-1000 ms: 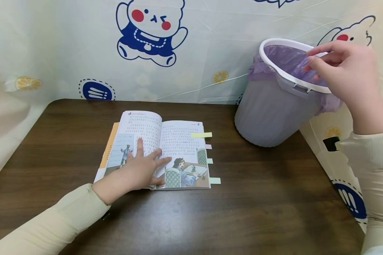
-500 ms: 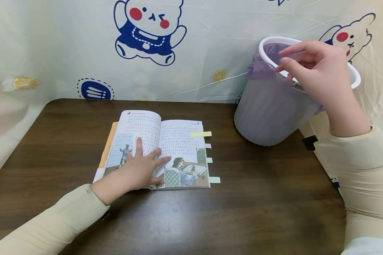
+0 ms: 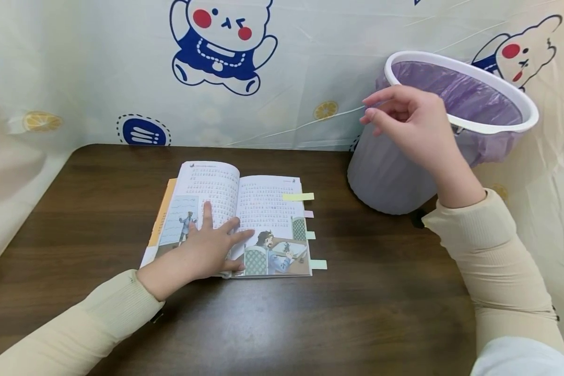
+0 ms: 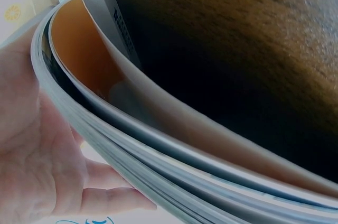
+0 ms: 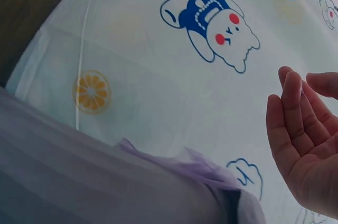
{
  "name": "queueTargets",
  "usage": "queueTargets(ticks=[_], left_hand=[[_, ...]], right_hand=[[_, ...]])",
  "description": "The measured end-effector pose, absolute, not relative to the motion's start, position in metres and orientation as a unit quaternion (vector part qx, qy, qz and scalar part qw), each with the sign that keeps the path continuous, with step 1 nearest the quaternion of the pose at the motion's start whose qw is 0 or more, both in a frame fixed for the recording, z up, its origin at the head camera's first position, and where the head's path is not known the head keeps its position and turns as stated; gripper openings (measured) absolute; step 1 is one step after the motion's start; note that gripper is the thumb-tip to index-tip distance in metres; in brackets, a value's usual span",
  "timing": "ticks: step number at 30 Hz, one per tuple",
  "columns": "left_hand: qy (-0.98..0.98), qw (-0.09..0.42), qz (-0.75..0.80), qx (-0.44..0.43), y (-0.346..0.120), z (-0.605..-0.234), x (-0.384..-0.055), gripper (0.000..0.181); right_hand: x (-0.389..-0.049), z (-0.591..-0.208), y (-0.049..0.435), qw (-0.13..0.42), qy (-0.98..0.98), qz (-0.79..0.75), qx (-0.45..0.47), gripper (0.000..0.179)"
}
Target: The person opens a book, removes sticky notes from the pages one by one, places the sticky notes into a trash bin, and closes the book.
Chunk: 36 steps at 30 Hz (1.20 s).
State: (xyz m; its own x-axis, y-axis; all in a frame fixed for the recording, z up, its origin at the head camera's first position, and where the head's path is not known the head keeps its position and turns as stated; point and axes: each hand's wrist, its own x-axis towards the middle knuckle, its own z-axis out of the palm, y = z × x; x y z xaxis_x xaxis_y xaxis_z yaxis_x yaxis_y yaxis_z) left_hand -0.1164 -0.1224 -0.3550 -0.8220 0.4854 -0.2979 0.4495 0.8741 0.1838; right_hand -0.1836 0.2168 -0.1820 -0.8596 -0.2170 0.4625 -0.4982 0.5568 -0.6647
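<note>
Resting your left hand (image 3: pixel 202 253) on the open book (image 3: pixel 265 206)

Your left fingers are spread across both pages near the bottom; the book lies on the table (image 3: pixel 348 308), paper tabs (image 3: pixel 318 265) along its right edge. Your right hand (image 3: pixel 415 122) is raised before the bin (image 3: pixel 385 172), fingers loosely bent, thumb apart, seemingly clear of it, though the overlap makes this hard to judge.

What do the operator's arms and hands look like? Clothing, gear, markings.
The left hand and right hand are ungloved. The left sleeve and right sleeve are long and cream, with ribbed cuffs. White fabric shows farther up the right arm. A small black piece peeks out below each cuff, too small to identify.
</note>
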Motion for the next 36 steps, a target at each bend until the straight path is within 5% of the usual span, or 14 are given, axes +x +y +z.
queueTargets(ticks=[28,36], left_hand=[[0.953,0.178,0.048,0.240,-0.122,-0.360,-0.114,0.073],[0.954,0.171,0.037,0.243,-0.123,-0.357,-0.116,0.074]], right_hand=[[-0.233,-0.315,0.176,-0.071,-0.910,0.370,0.175,0.024],[-0.242,-0.345,0.167,-0.094,-0.912,0.359,0.173,0.020]])
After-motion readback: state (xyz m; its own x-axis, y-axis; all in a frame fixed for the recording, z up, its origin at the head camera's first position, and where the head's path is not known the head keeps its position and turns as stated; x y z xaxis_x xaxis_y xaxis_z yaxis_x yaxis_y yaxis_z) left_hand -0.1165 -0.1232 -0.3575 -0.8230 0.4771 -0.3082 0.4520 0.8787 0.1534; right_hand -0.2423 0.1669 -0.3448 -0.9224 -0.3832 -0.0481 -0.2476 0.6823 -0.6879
